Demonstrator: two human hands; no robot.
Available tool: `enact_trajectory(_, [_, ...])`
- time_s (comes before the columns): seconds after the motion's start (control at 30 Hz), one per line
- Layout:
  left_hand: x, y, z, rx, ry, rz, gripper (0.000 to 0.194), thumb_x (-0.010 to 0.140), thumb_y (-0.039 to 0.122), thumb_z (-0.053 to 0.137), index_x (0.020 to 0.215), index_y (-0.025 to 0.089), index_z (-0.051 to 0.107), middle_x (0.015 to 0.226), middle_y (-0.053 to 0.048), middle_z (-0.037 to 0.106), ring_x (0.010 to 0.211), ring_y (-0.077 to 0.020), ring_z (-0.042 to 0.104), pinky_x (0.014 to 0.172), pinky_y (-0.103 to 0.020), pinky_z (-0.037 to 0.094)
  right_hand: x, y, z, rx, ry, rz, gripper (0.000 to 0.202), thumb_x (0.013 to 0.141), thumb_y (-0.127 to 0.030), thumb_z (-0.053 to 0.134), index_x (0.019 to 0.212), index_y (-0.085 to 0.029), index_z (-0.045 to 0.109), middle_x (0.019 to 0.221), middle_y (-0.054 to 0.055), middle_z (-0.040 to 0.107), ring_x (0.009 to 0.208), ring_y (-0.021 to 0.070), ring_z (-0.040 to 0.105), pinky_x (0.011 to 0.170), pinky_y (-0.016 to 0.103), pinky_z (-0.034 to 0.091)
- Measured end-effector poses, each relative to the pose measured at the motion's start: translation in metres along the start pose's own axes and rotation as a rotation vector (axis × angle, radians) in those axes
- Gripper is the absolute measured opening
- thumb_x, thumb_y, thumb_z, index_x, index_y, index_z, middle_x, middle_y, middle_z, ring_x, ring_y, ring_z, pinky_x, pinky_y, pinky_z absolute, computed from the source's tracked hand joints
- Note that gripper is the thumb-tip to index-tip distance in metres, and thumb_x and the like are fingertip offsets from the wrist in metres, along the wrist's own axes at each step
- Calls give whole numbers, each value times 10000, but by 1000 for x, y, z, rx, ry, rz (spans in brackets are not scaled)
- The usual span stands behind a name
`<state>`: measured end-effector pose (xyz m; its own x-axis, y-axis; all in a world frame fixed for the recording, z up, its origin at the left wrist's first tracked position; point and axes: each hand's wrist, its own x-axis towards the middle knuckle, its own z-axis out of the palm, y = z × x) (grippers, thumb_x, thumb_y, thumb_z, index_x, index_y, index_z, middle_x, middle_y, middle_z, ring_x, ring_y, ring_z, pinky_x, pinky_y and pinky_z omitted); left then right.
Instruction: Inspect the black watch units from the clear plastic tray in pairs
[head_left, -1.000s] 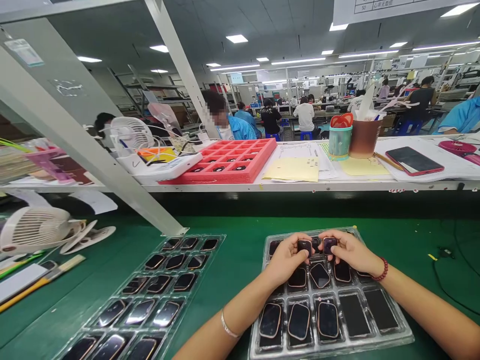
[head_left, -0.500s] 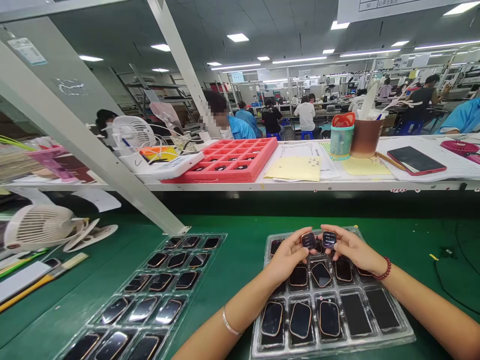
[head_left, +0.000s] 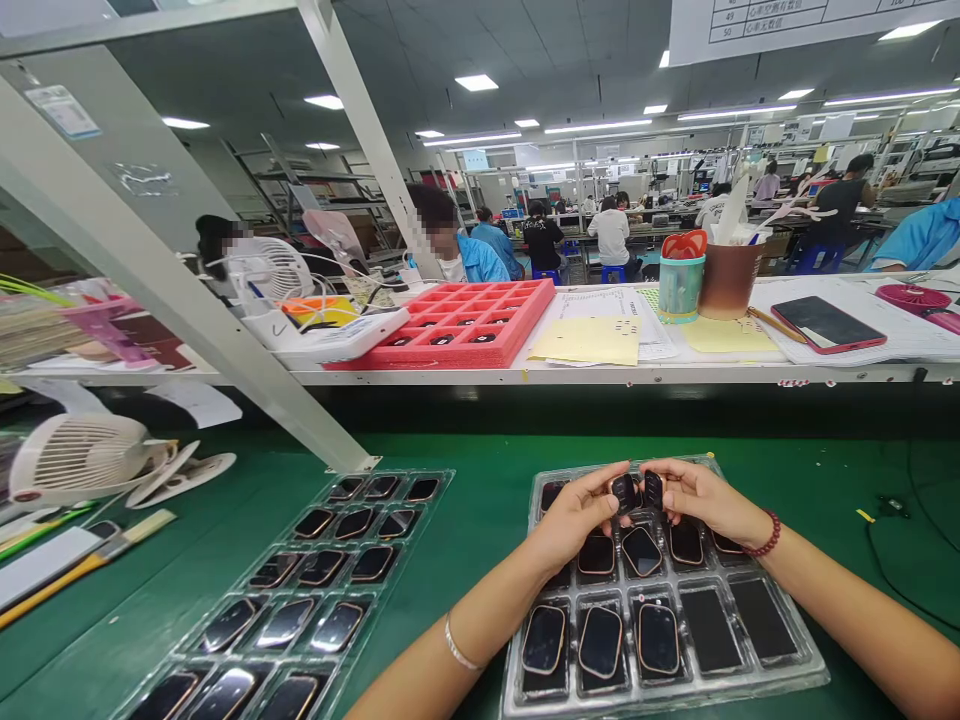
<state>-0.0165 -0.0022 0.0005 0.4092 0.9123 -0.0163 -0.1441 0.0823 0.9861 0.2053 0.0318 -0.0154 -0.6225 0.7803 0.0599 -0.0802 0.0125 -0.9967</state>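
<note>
My left hand point(head_left: 581, 512) pinches a dark watch face point(head_left: 623, 492) over the upper part of a clear plastic tray point(head_left: 806, 672). Close beside it, my right hand point(head_left: 701, 497) grips a second watch face point(head_left: 653, 490), tilted more edge-on. Below both hands the tray holds several rectangular watch faces with gold rims, such as one at the front point(head_left: 600, 641). Two pockets at the front right show only black lining. Another clear tray point(head_left: 442, 490) with several similar watch faces lies to the left.
A white fan point(head_left: 79, 458) and brushes point(head_left: 90, 565) lie at the left. The shelf point(head_left: 465, 377) ahead carries a red foam tray point(head_left: 517, 325), papers, cups and a phone point(head_left: 829, 324). A cable is at the right. People sit beyond.
Both held watch faces have turned and moved slightly, the right one now showing narrower. My hands stay close together above the tray.
</note>
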Motion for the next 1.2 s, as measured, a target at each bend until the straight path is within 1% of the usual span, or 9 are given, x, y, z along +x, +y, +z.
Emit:
enact_trajectory(0.13, [0,-3,-1,22,-15,1,525,742,391,667,1209,204,516,919,-43,569,620,-103,580,505,-198,365,0,1,-1,-56,-29,1,493,777,-423,666,1196,-202,531,871,32,572,668,116,500,529,210,438])
enact_trajectory(0.23, [0,-5,-1,37,-54,4,501,740,411,666,1164,199,505,912,-34,552,593,-85,562,494,-192,344,-2,-2,0,-91,-47,-5,491,777,-459,654,1182,-203,547,875,34,580,662,115,498,500,192,401])
enact_trajectory(0.33, [0,-6,-1,45,-64,5,484,746,419,657,1144,199,493,934,-34,544,594,-79,556,505,-194,351,-3,-5,2,-121,-47,0,508,771,-491,646,1183,-209,551,906,45,603,679,128,525,523,208,420])
enact_trajectory(0.53, [0,-7,-1,50,-70,0,475,744,420,660,1124,194,487,919,-29,545,582,-69,543,499,-189,344,-3,-5,3,-133,-68,-15,540,772,-499,642,1208,-198,542,959,64,616,762,154,573,626,255,476])
enact_trajectory(0.8, [0,-6,-1,40,-71,3,471,736,411,674,1112,190,493,870,-14,548,566,-64,537,494,-184,347,-4,-3,3,-125,-79,-13,537,772,-490,647,1212,-201,540,894,48,617,785,165,583,703,294,493])
enact_trajectory(0.93, [-1,-5,0,37,-69,1,465,735,409,677,1104,192,496,863,-12,553,568,-62,531,498,-182,356,-4,-2,4,-127,-80,-18,536,775,-493,642,1212,-200,540,864,39,613,754,157,568,690,289,485])
enact_trajectory(1.07, [-1,-5,1,39,-70,-1,464,731,413,679,1097,189,500,853,-7,546,564,-59,529,495,-177,357,-4,-3,5,-162,-71,-11,544,776,-491,641,1217,-190,538,868,39,605,707,139,541,642,266,469])
enact_trajectory(1.2, [-1,-6,1,37,-65,-11,468,725,399,688,1098,189,500,856,-5,548,563,-61,538,506,-184,367,-4,-3,5,-166,-80,-23,524,787,-453,644,1220,-180,532,861,34,595,646,111,506,585,237,444])
